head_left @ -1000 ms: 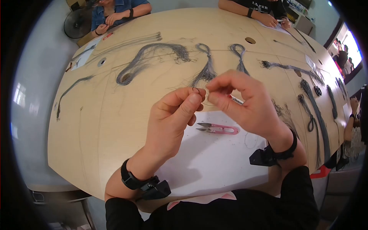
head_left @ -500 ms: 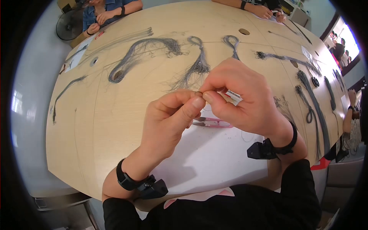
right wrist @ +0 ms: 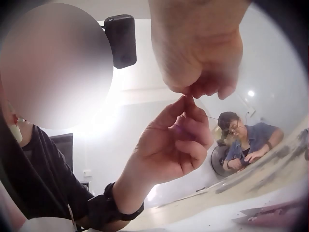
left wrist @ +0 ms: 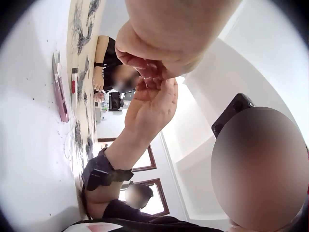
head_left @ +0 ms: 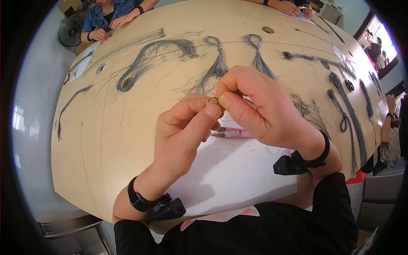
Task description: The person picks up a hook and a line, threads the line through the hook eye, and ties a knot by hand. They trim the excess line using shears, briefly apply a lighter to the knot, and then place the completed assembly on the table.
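Note:
Up over the paper, my left hand (head_left: 180, 134) pinches a small dark fish hook (head_left: 213, 99) between thumb and forefinger. My right hand (head_left: 265, 108) meets it there, thumb and forefinger pinched on the fine fishing line right beside the hook. Both sets of fingertips touch or nearly touch, hiding most of the line. In the right wrist view, a thin strand runs out from the left fingertips (right wrist: 189, 99). Below the hands, pink thread snips (head_left: 234, 133) lie on a white sheet of paper (head_left: 238, 178), partly covered by the right hand.
Grey bundles of hooked line lie across the table, including a long curved one (head_left: 142, 61), two looped ones (head_left: 219, 55) and several at the right (head_left: 350, 114). A red-and-white pen-like object (left wrist: 74, 82) lies beyond the snips. Two people sit across the table.
My right hand has closed in from a small gap to meet the left fingertips at the hook. The head view has shifted slightly, and the far-left person's hands have moved apart.

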The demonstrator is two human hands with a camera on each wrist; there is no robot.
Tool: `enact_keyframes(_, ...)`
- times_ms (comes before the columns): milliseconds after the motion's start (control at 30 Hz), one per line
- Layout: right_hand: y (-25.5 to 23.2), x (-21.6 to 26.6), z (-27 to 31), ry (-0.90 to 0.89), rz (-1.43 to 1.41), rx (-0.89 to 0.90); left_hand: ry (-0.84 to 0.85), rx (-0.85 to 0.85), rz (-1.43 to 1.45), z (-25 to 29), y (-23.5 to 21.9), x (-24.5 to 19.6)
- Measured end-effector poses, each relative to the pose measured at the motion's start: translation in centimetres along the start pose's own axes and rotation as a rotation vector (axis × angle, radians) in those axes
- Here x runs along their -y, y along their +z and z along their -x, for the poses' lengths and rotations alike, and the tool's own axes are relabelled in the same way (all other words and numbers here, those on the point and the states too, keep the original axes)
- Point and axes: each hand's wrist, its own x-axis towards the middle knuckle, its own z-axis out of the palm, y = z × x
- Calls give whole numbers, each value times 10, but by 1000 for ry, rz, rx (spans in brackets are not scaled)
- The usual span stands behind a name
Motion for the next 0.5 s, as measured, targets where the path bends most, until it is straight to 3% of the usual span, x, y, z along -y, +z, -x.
enact_keyframes(67, -1, 3, -1, 216, -268, 1, -9, -25, 10, 0, -1, -1)
enact_keyframes(200, -6, 3, -2, 210, -290, -5, -40, 24, 103, -1, -7, 3)
enact_keyframes(367, -3, 3, -3, -35, 80, 7, 54, 27, -26, -1, -5, 3)
enact_keyframes(500, -3, 4, -4, -145, 210, -15, 196, 34, -164, -3, -7, 11)
